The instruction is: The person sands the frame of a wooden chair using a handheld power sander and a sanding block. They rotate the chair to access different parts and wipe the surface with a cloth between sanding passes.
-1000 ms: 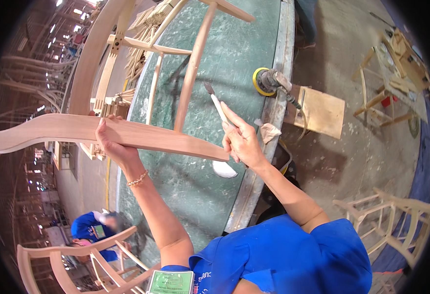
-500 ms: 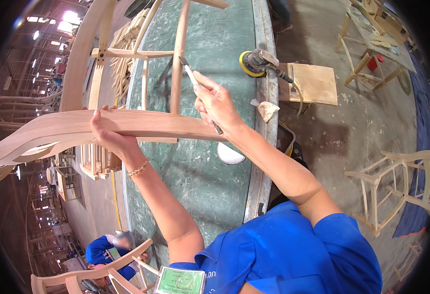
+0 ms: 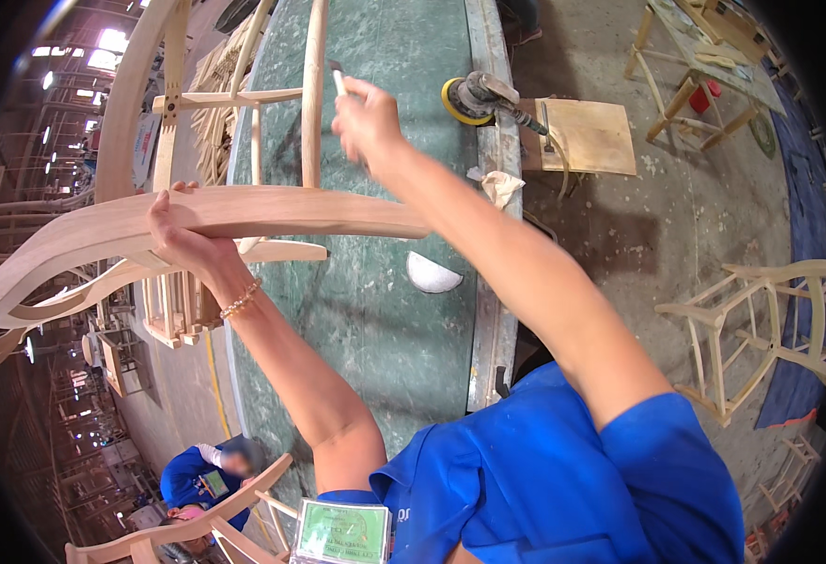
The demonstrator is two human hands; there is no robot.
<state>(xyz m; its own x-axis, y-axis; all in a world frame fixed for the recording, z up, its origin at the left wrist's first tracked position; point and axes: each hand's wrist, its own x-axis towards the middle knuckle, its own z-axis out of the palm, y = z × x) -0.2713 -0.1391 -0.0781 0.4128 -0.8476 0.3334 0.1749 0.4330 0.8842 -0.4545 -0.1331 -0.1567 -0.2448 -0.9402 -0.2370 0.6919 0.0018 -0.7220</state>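
Observation:
My left hand (image 3: 187, 235), a beaded bracelet on its wrist, is closed around a thick curved wooden piece (image 3: 281, 210) of a bare chair frame. The frame's straight rails and legs, such as a round leg (image 3: 314, 103), reach away over the green worktop (image 3: 366, 329). In my right hand (image 3: 370, 122), raised over the worktop beyond the curved piece, is a slim hand tool (image 3: 339, 83) with a pale shaft and a dark flat tip. Its lower end is mostly hidden by the hand. The tip stands just right of the round leg, apart from it in the picture.
An orbital sander (image 3: 474, 98) with a yellow pad lies by the worktop's right edge, near a crumpled cloth (image 3: 501, 188). A white half-round patch (image 3: 433, 273) shows on the top. Another chair frame (image 3: 751, 329) stands at right. A co-worker in blue (image 3: 192, 475) is at lower left.
My right hand has moved away from the curved piece with the tool. The chair frame has tilted slightly, so more of its lower curved piece shows. My left hand keeps its hold.

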